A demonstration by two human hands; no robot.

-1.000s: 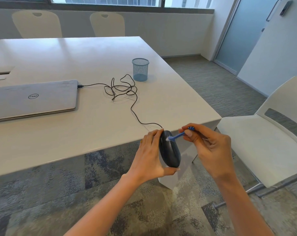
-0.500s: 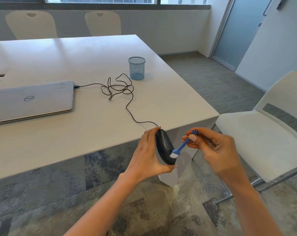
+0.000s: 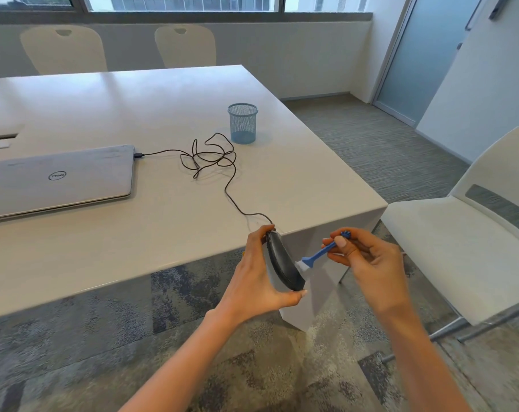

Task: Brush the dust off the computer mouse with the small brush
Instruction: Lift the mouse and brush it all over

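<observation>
Left grip point(image 3: 258, 278): is clasping the mouse, with the thumb pressing under its near end and the fingers curling over its far end.
Mouse point(image 3: 282, 263): is hanging in the air just off the near corner of the surface point(image 3: 163, 108), tipped on edge (its rounded back is facing 3 o'clock).
Right grip point(image 3: 368, 263): is pinching the blue handle of the small brush between thumb and fingers, at the mouse's 3 o'clock.
Small brush point(image 3: 314, 257): is pointing toward 8 o'clock, its white bristles touching the mouse's lower half.
Cable point(image 3: 231, 200): is running from the mouse toward 11 o'clock, looping in a tangle and plugging into the closed laptop point(image 3: 59, 179).
Mesh cup point(image 3: 242, 123): is standing upright at the mouse's 12 o'clock, just beyond the loops.
</observation>
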